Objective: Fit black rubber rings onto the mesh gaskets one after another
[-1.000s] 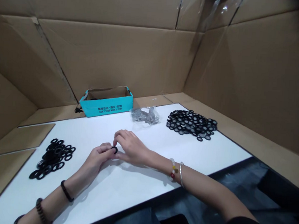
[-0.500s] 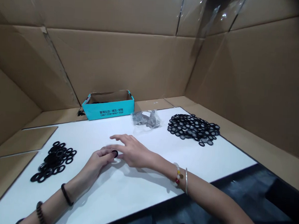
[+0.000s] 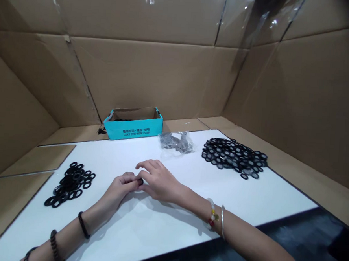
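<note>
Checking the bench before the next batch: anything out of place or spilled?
A clump of black rings sits on the cardboard beside the teal box, off the white board, so it looks spilled.

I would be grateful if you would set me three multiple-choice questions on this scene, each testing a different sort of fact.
1. What colour are the outer walls of the open cardboard box?
A) Red
B) White
C) Teal

2. Where is the pile of black rings with grey mesh centres?
A) Inside the open cardboard box
B) On the white board, to the right of the clear plastic bag
C) Inside the clear plastic bag

3. What is the state of the small black ring?
A) Held at the fingertips where the left hand and right hand meet
B) Lying inside the open cardboard box
C) Worn on a wrist

Answers:
1. C, the box's printed walls show teal.
2. B, the pile lies on the board beyond the bag.
3. A, the ring shows between the fingers of both hands.
</note>
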The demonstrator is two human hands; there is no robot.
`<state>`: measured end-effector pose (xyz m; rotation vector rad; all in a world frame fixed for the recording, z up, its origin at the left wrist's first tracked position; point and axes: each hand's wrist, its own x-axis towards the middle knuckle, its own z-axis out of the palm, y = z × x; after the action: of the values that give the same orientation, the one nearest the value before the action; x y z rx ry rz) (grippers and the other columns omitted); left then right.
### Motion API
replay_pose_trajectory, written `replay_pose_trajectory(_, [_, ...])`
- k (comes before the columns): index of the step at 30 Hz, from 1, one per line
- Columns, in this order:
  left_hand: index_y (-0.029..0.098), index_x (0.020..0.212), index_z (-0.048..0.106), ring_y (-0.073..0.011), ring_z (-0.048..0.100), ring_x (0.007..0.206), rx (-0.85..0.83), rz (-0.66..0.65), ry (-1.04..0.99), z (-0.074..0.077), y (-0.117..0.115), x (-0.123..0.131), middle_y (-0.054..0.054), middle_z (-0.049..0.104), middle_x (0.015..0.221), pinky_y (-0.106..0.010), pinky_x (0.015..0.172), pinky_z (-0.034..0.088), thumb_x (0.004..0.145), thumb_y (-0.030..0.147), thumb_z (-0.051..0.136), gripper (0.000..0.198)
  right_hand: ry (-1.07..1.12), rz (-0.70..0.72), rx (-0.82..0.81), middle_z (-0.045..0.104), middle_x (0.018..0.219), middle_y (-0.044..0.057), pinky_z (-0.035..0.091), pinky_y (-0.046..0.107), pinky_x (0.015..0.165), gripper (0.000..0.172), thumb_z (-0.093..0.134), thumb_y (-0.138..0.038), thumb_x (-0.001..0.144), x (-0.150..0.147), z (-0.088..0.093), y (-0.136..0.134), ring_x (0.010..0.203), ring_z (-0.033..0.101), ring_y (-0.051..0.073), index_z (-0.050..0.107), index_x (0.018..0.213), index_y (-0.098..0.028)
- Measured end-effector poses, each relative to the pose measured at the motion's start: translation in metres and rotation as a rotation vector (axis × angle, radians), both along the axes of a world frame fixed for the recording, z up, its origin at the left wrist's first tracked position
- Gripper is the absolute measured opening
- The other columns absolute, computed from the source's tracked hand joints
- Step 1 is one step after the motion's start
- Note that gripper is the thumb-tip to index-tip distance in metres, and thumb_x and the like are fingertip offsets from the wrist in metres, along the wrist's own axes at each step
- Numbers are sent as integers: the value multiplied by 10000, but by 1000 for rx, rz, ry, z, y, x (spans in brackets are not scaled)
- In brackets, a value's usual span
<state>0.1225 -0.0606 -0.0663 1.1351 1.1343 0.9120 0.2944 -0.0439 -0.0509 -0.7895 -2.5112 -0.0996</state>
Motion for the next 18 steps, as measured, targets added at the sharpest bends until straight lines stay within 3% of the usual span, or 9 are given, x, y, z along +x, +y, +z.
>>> replay_pose_trajectory(4, [123, 558, 638, -125, 507, 699, 53, 11, 11, -4, 1, 0, -15, 524, 742, -231, 637, 387, 636, 290, 692, 192, 15, -59, 17, 574, 1065, 114, 349, 361, 770, 289, 564, -418, 798, -3, -2, 0, 925, 480, 230, 576, 866, -137])
replay_pose_trajectory(10, [122, 660, 654, -133, 520, 692, -22, 36, -107, -2, -2, 1, -31, 583, 730, -241, 653, 397, 607, 227, 685, 121, 9, 28, 33, 548, 1150, 102, 272, 393, 866, 324, 512, -241, 812, 1, 1, -6, 1004, 465, 227, 508, 1131, -183])
replay_pose_trajectory(15, [107, 670, 630, -120, 512, 688, -15, 5, -112, -3, -5, 5, -41, 578, 744, -233, 661, 402, 618, 263, 697, 177, 36, -24, 132, 601, 1041, 90, 252, 395, 849, 117, 518, -224, 813, -2, -5, -3, 963, 486, 220, 580, 900, -177])
replay_pose_trajectory(18, [130, 879, 618, -120, 511, 696, 16, 37, -54, 5, -5, 3, -53, 568, 820, -221, 603, 399, 693, 417, 635, 343, 1, -73, 180, 602, 1007, 80, 261, 394, 845, 131, 539, -284, 825, -1, 1, 4, 950, 491, 220, 585, 888, -178])
